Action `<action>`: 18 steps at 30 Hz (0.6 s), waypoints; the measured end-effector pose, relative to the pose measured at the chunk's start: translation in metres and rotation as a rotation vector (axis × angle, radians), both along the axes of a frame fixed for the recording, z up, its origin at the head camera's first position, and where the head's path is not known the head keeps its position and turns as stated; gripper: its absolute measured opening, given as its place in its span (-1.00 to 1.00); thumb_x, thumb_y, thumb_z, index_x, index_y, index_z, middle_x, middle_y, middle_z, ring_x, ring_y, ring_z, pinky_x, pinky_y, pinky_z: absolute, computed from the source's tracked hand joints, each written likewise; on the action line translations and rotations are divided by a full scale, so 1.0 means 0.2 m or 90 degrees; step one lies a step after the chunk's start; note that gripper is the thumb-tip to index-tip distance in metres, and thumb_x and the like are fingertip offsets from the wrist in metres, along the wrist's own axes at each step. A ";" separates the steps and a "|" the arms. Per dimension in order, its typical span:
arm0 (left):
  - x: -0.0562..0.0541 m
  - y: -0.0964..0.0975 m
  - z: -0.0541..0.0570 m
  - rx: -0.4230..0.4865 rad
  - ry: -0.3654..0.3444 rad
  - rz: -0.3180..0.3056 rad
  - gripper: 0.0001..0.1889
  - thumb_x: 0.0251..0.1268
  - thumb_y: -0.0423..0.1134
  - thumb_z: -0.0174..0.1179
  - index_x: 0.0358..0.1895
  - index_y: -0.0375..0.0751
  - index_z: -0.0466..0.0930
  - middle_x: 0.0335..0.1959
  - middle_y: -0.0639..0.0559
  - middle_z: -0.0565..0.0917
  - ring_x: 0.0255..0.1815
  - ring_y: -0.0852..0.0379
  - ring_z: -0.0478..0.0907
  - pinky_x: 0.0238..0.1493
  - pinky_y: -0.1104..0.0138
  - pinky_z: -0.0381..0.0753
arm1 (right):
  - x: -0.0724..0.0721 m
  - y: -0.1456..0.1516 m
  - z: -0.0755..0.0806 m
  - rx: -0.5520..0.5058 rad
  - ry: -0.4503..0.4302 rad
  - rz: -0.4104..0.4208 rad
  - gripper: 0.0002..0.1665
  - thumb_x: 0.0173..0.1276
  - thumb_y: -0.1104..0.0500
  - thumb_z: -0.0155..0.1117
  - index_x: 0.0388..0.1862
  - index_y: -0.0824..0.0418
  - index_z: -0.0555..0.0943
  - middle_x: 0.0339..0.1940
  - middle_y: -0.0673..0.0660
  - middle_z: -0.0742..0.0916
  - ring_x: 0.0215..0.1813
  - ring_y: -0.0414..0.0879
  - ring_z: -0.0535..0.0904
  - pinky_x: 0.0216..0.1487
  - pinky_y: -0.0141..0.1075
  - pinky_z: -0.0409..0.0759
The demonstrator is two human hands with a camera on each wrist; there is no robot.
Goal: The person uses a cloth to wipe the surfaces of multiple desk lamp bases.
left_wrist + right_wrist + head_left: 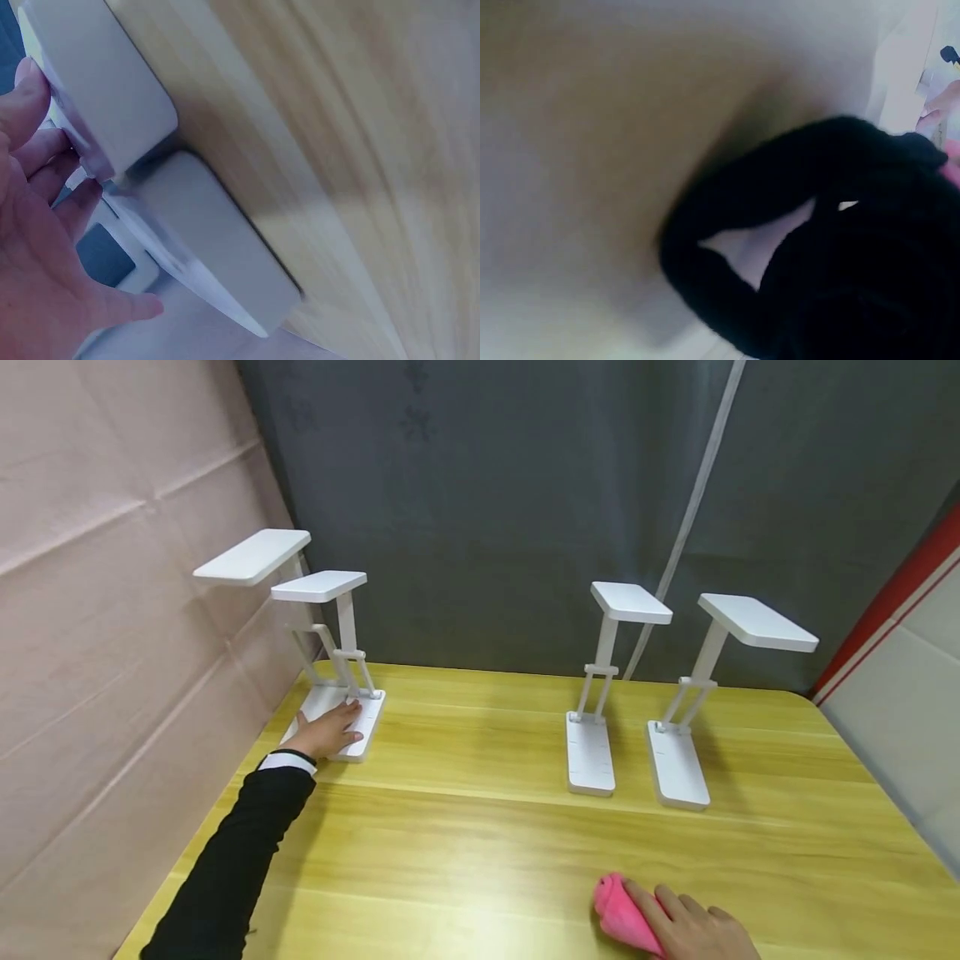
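Observation:
At the far left of the table, my left hand (326, 735) rests with spread fingers across the bases of two white folding desk lamps. The outer lamp (255, 557) stands against the left side; the inner lamp (322, 585) is right beside it. In the left wrist view, the fingers meet the side of one lamp base (112, 90), and a second base (217, 240) sits close by it. My right hand (697, 927) grips a bunched pink cloth (626, 914) near the table's front. Black fabric (840, 255) covers much of the right wrist view.
Two more white folding lamps, one nearer the middle (590, 756) and one farther right (678, 764), stand on the wood-grain table (465, 735). A dark curtain (465, 518) hangs behind. A pale pink sheet (112, 610) borders the left side.

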State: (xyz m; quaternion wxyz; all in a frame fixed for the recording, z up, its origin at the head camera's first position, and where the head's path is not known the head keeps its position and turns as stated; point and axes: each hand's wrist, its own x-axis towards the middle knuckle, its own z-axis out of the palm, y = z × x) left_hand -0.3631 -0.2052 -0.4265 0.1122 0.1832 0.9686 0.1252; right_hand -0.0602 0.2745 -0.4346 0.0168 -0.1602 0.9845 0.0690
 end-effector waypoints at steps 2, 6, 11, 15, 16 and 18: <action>0.02 0.01 0.00 0.004 0.005 -0.004 -0.33 0.42 -0.09 0.05 0.45 -0.36 0.08 0.46 -0.30 0.08 0.46 -0.27 -0.04 0.10 -0.51 -0.39 | 0.00 -0.01 0.01 -0.003 0.029 0.007 0.20 -0.12 -0.74 -0.09 0.24 0.11 0.45 -0.29 -0.09 0.49 -0.48 -0.20 0.43 -0.66 -0.35 0.25; 0.10 0.05 -0.01 0.004 0.024 -0.017 -0.32 0.38 -0.04 0.10 0.44 -0.31 0.16 0.44 -0.27 0.16 0.44 -0.27 0.05 0.08 -0.52 -0.38 | -0.01 -0.01 0.02 0.008 0.054 0.025 0.02 0.02 -0.61 0.06 0.22 0.09 0.46 -0.34 -0.10 0.45 -0.51 -0.23 0.37 -0.66 -0.36 0.24; 0.21 0.14 -0.01 -0.019 0.066 -0.039 -0.33 0.31 0.01 0.17 0.40 -0.25 0.28 0.40 -0.21 0.29 0.40 -0.24 0.16 0.10 -0.52 -0.30 | -0.02 -0.03 0.04 0.024 0.070 0.054 -0.23 0.08 -0.25 0.34 0.22 0.09 0.48 -0.35 -0.08 0.45 -0.53 -0.25 0.34 -0.67 -0.38 0.24; 0.32 0.22 -0.01 -0.043 0.116 -0.076 -0.33 0.25 0.04 0.22 0.35 -0.23 0.37 0.34 -0.16 0.38 0.34 -0.19 0.28 0.14 -0.49 -0.20 | -0.02 -0.03 0.04 0.017 0.067 0.058 -0.21 0.01 -0.17 0.40 0.23 0.10 0.48 -0.37 -0.08 0.44 -0.55 -0.26 0.28 -0.67 -0.39 0.21; 0.34 0.25 -0.01 -0.048 0.128 -0.084 -0.34 0.23 0.05 0.23 0.34 -0.23 0.39 0.33 -0.15 0.40 0.32 -0.18 0.31 0.14 -0.49 -0.18 | -0.02 -0.04 0.04 0.014 0.067 0.059 -0.21 0.00 -0.15 0.41 0.23 0.10 0.48 -0.37 -0.08 0.43 -0.55 -0.26 0.27 -0.68 -0.39 0.21; 0.40 0.30 -0.01 -0.053 0.151 -0.099 -0.34 0.20 0.08 0.24 0.31 -0.22 0.43 0.30 -0.13 0.44 0.28 -0.15 0.35 0.16 -0.47 -0.15 | -0.02 -0.04 0.04 0.007 0.067 0.060 -0.20 -0.03 -0.13 0.42 0.23 0.10 0.48 -0.38 -0.08 0.42 -0.56 -0.27 0.25 -0.68 -0.40 0.20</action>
